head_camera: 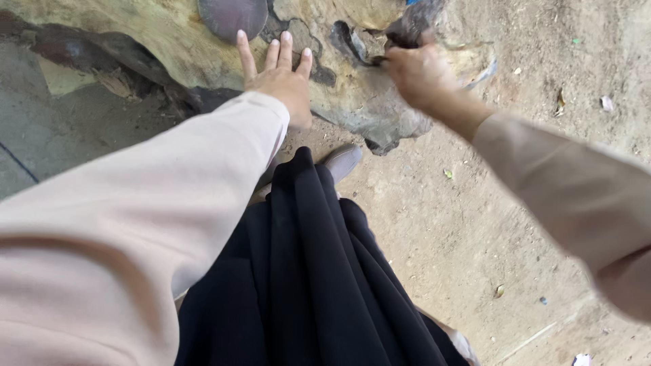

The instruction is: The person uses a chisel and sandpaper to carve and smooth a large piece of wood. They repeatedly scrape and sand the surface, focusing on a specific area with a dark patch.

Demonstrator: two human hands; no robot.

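Note:
My left hand [281, 73] lies flat with fingers spread on a large weathered log [169, 34] of pale yellow wood with dark bark patches. My right hand [420, 74] is closed around a small dark tool [376, 61], whose tip touches a dark hollow in the log's surface; the hand is blurred. Both arms wear pale beige sleeves. A long black skirt [312, 271] hangs below me, and a grey shoe [342, 161] sticks out near the log's base.
Sandy dirt ground [475, 224] stretches to the right, scattered with small leaves and scraps. A round greyish-purple disc [232, 15] sits on the log by my left fingertips. A grey concrete slab [41, 135] lies at left.

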